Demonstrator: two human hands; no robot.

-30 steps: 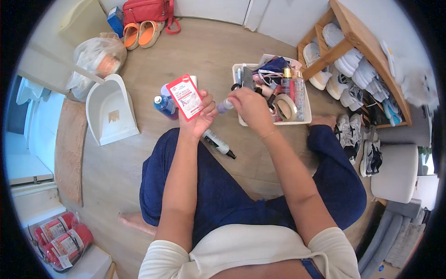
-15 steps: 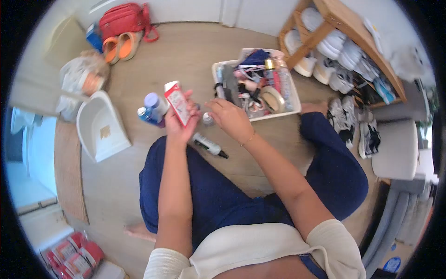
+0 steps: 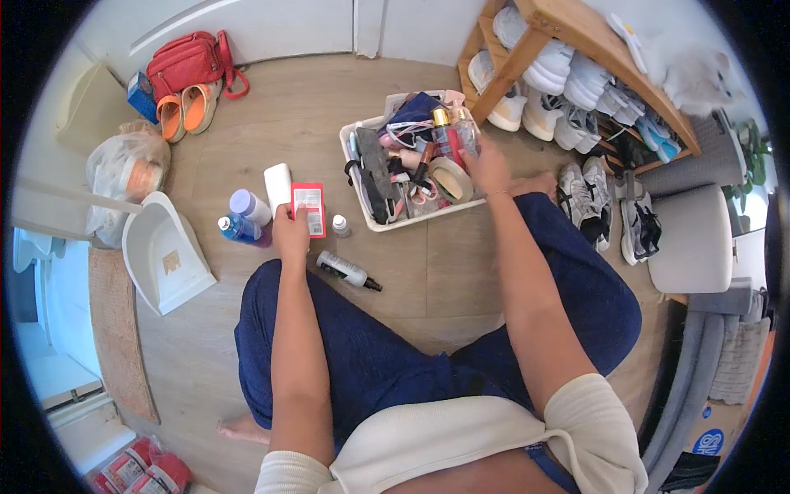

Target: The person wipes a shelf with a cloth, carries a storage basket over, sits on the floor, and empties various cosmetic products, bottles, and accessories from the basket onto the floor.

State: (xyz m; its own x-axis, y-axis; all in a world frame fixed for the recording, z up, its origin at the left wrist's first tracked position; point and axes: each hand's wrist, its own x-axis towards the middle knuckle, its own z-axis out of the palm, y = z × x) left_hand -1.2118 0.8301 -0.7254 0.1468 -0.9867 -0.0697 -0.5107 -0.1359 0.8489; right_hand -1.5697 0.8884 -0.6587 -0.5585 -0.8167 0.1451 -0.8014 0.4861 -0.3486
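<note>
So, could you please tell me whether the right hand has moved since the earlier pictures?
Yes, the right hand has moved from the basket's left side to its right side, towards the shoe rack.

At upper left, a red fabric bag (image 3: 183, 64) touches orange-lined slip-on shoes (image 3: 185, 113); at upper right, a wooden shoe rack (image 3: 568, 58) holds white sneakers (image 3: 547, 70)

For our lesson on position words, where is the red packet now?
In the head view, the red packet is left of the basket, at the left hand's fingers.
</note>
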